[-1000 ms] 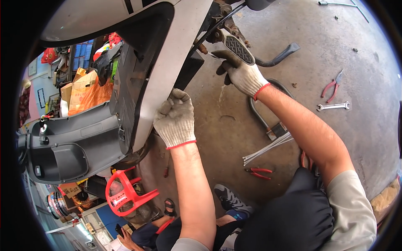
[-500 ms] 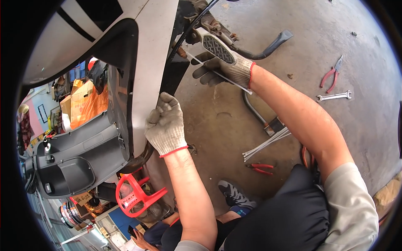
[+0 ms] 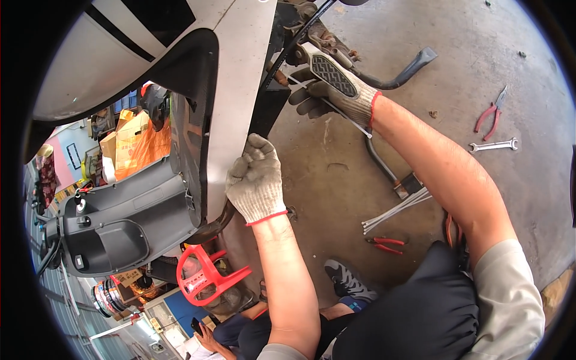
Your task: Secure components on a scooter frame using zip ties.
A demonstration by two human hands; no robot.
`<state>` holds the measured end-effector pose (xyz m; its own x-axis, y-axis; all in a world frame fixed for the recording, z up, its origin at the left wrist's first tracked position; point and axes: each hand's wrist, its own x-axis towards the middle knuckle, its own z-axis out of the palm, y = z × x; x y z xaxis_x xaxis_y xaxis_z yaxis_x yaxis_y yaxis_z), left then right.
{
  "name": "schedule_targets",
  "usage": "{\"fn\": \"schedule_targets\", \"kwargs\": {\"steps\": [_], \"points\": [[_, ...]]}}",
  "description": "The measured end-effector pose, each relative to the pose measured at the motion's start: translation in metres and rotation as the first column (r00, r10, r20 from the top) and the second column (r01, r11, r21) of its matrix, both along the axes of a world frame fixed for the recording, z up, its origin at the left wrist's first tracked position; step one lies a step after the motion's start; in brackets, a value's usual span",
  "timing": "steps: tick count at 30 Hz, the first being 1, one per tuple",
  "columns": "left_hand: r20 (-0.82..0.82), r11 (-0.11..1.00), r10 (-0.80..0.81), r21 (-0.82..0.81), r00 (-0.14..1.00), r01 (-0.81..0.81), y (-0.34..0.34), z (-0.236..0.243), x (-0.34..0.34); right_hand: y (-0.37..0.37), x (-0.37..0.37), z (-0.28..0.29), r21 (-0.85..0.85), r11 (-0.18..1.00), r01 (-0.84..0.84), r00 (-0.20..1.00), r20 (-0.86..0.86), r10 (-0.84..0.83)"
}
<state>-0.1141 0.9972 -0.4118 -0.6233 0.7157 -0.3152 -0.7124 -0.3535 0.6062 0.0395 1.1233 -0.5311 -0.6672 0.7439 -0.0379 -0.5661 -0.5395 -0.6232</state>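
In a pale knit glove with grey palm and red cuff, my right hand (image 3: pixel 360 108) holds a long white cable tie (image 3: pixel 351 122) under the scooter's side. A footrest with black ridged rubber (image 3: pixel 334 76) hides part of that hand. The tie slants from the cuff up to a brownish part (image 3: pixel 281 77) beside a black cable (image 3: pixel 292 45). Gloved the same way, my left hand (image 3: pixel 257 177) is curled at the lower edge of the scooter's white body panel (image 3: pixel 231 102). Whatever its fingers hold, if anything, is hidden.
On the concrete floor lie more white cable ties (image 3: pixel 396 210), red-handled cutters (image 3: pixel 387 245), long-nose pliers (image 3: pixel 492 112) and a wrench (image 3: pixel 494 145). A stand leg (image 3: pixel 381 161) juts out below my right hand. A red plastic stool (image 3: pixel 207 276) and a person's hand with a phone (image 3: pixel 206 337) are at lower left.
The whole view has shifted, so the scene sits a little further right. Both hands keep nearly the same places against the scooter, and the cable tie stays in my right hand.
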Motion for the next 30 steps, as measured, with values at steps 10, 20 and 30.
{"fn": "schedule_targets", "kwargs": {"steps": [10, 20, 30], "points": [[-0.018, 0.998, 0.043, -0.048, 0.999, -0.043, 0.002, 0.006, 0.005, -0.008, -0.029, -0.012, 0.727, 0.672, -0.138, 0.575, 0.611, -0.543], [0.006, 0.997, 0.065, -0.043, 0.998, -0.064, 0.003, 0.005, 0.006, -0.022, -0.026, -0.01, 0.708, 0.676, 0.203, 0.634, 0.432, -0.642], [-0.018, 0.993, 0.105, -0.054, 0.994, -0.106, 0.007, 0.009, 0.019, -0.024, -0.015, 0.001, 0.714, 0.686, 0.143, 0.559, 0.513, -0.651]]}}
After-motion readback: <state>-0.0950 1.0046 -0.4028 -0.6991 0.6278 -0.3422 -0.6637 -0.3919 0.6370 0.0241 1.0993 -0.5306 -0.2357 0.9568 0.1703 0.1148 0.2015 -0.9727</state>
